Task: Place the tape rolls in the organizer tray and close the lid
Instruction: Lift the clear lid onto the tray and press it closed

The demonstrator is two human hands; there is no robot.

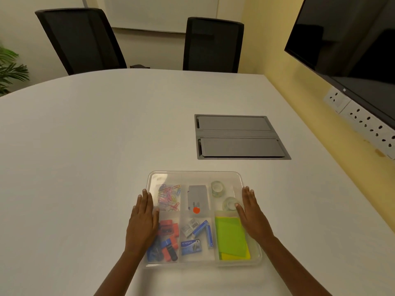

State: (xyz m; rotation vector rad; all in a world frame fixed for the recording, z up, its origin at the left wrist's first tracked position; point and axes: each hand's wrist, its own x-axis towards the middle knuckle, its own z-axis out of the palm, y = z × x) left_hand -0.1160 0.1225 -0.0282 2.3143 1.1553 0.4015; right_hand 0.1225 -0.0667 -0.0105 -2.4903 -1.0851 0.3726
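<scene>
Tray: I see the clear organizer tray [203, 218] at lower centre of the frame, sitting on the white table [85, 146]
Lid: a translucent lid [166, 178] appears to lie over the tray, its contents showing through a little hazily
Tape rolls: two clear tape rolls, one [217, 188] in the tray's upper right compartment, the other [229, 203] just below it in the same compartment
Left hand: my left hand [142, 223] lies flat, palm down, on the left edge of the lid, fingers straight and together, gripping nothing
Right hand: my right hand [252, 214] lies flat on the right edge, fingers extended and close together, thumb touching the lid near the lower tape roll
Other contents: coloured paper clips [168, 196] upper left, a grey box with a red dot [197, 200] upper middle, red and blue sharpeners [167, 242] lower left, staple boxes [195, 236] lower middle, green and yellow sticky notes [232, 240] lower right
Table: a grey cable hatch [239, 136] sits above the tray, right of centre
Background: two black chairs [81, 39] along the top, a dark screen [346, 43] at upper right
</scene>
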